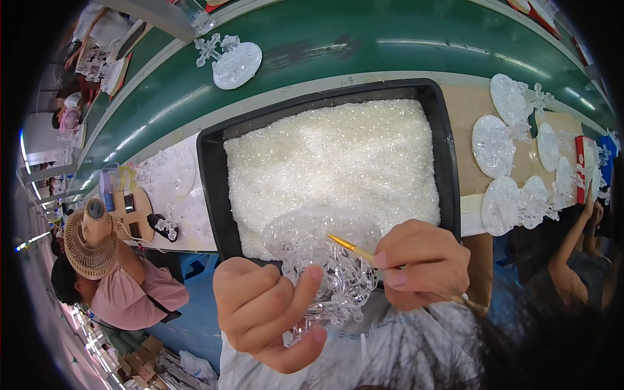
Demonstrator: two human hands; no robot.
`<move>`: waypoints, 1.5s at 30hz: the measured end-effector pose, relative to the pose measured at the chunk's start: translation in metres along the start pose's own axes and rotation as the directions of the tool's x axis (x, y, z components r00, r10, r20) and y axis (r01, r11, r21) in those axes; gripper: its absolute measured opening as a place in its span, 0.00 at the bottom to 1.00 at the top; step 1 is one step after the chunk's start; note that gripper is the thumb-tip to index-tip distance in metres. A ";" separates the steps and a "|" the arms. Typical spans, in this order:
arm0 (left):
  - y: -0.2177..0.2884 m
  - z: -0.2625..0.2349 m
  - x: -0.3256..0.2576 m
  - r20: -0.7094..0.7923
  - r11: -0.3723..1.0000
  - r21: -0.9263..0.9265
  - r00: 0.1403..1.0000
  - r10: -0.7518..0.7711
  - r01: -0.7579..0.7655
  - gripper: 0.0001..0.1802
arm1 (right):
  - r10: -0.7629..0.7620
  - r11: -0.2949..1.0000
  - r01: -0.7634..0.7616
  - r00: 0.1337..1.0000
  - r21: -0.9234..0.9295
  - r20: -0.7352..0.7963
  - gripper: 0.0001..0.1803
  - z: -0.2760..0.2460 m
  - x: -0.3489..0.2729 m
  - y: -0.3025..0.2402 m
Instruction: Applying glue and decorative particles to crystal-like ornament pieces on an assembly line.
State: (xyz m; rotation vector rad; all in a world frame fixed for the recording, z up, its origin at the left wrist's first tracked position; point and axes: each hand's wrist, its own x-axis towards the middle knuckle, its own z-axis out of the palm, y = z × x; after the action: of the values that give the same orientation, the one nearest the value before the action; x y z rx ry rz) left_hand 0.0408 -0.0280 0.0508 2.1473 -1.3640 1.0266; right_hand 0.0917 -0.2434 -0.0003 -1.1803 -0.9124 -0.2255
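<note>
I have the clear plastic ornament (328,273) in my left hand (266,312), the grip closed on it with the thumb pressed against its front face and the fingers curled behind. It sits just to the right of that grip and a little above it, its round disc part rising toward the black tray (211,169) and its knobbly, figured part hanging down toward my lap.

My right hand (422,263) is pinched narrow around a thin gold-tipped brush (351,247). The brush's long axis runs from the right grip up and to the left, so the tip lies on the ornament's upper right side, about midway between my two grips. From the right grip the ornament lies directly left, touching distance; the right hand is the nearer one to the spot the tip rests on, while the left only steadies the piece from the far side.

Beyond both grips, the tray holds a bed of white sparkling granules (331,162), and the ornament's top edge overlaps the near edge of that bed in my view; I cannot tell whether it touches the granules or hangs above them. The tray rests on the table (465,110), with more clear discs (494,146) lying well off to the right of my right grip.
</note>
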 end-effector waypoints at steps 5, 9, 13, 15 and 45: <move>0.001 0.002 0.001 -0.029 1.000 0.010 1.000 0.002 -0.002 0.16 | -0.016 0.999 0.016 1.000 0.033 -0.020 0.10 0.000 -0.001 -0.001; 0.004 0.003 0.000 -0.024 0.995 -0.051 0.996 -0.081 0.080 0.15 | -0.031 0.998 0.034 0.998 0.048 -0.053 0.08 -0.006 -0.004 -0.004; 0.013 -0.014 0.019 0.132 0.853 0.087 0.843 -0.522 0.514 0.16 | -0.048 0.996 0.066 0.961 0.058 -0.271 0.10 -0.013 -0.015 -0.015; -0.006 -0.013 0.009 0.038 0.860 0.167 0.869 -0.494 0.482 0.15 | 0.003 0.996 -0.040 0.918 -0.085 -0.397 0.12 -0.016 -0.018 -0.021; -0.338 0.080 -0.064 0.466 0.271 0.009 0.236 -0.853 0.963 0.21 | 0.000 0.655 0.079 0.995 -0.752 0.105 0.19 -0.040 -0.018 -0.018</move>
State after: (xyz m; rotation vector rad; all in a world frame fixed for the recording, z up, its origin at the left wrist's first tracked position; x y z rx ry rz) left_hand 0.3554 0.1088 -0.0313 2.3528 -0.0424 -0.1278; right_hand 0.0889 -0.2902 -0.0040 -1.9695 -0.9537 -0.6401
